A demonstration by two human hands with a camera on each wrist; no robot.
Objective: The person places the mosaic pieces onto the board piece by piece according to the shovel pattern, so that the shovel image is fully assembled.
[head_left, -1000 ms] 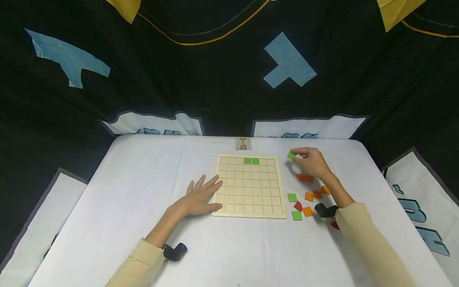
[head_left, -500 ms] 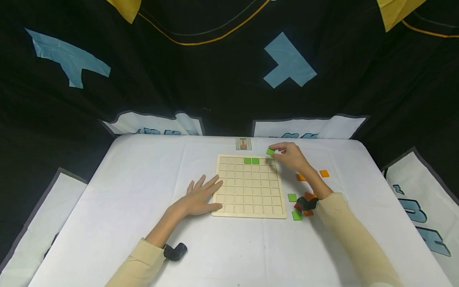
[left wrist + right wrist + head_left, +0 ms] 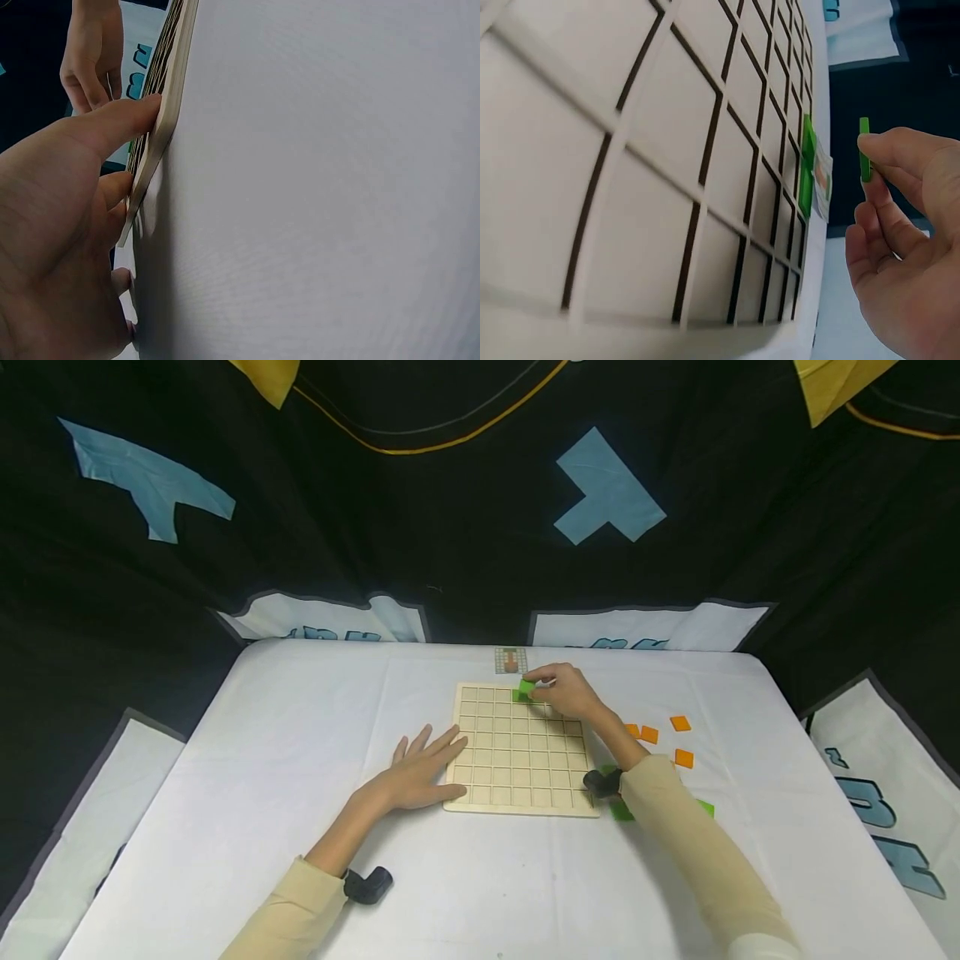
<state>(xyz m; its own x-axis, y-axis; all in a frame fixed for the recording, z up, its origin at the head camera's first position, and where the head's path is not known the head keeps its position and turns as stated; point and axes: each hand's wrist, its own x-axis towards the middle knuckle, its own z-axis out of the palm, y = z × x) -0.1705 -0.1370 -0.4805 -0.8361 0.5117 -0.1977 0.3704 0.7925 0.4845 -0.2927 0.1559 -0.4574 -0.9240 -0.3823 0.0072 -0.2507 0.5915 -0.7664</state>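
Note:
A wooden grid board (image 3: pixel 517 752) lies on the white table. My left hand (image 3: pixel 418 774) rests at its left edge with fingers spread, the thumb and fingertips on the rim. My right hand (image 3: pixel 566 691) pinches a green square tile (image 3: pixel 865 150) between thumb and fingers, above the far row of the board. Beneath and beside it, green tiles (image 3: pixel 807 169) sit in cells of that far row, partly covered by the held tile and hand in the head view. In the right wrist view the held tile is on edge, apart from the board.
A small pattern card (image 3: pixel 511 661) lies beyond the board's far edge. To the right are loose orange tiles (image 3: pixel 683 758) and green tiles (image 3: pixel 622 811), some hidden under the right forearm. A dark curtain (image 3: pixel 480 543) hangs behind the table.
My right hand has moved left from beside the board to over its far row, carrying the green tile. The left hand stays in place on the edge.

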